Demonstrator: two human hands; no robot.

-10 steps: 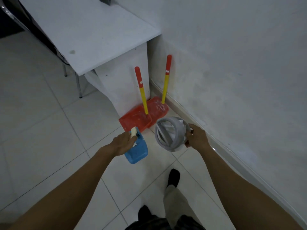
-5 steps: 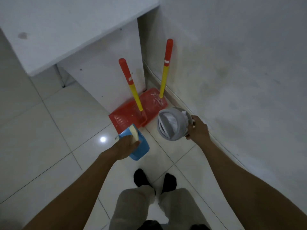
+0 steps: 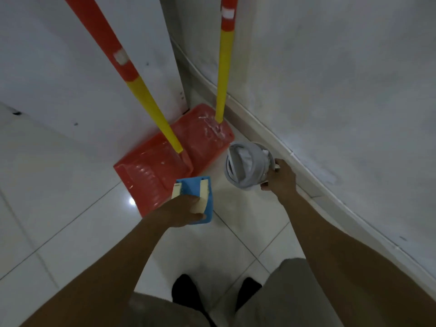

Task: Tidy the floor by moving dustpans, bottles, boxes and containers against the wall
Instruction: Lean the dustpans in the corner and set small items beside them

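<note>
Hands (image 3: 182, 210) (image 3: 280, 179) around blue box (image 3: 195, 188), grey container (image 3: 245, 168)

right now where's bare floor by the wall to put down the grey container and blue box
Bare tile lies along the baseboard nearer than the right hand, and between the blue box and grey container. The corner is crowded: two red dustpans fill it.

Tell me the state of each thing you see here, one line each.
nearer dustpan: flat on the floor, handle leaning up.
far dustpan: flat on the floor by the wall, handle up, white smears on it.
blue container: gripped from above by the left hand.
grey container: tilted, mouth toward the camera, white material inside, gripped by the right hand.
</note>
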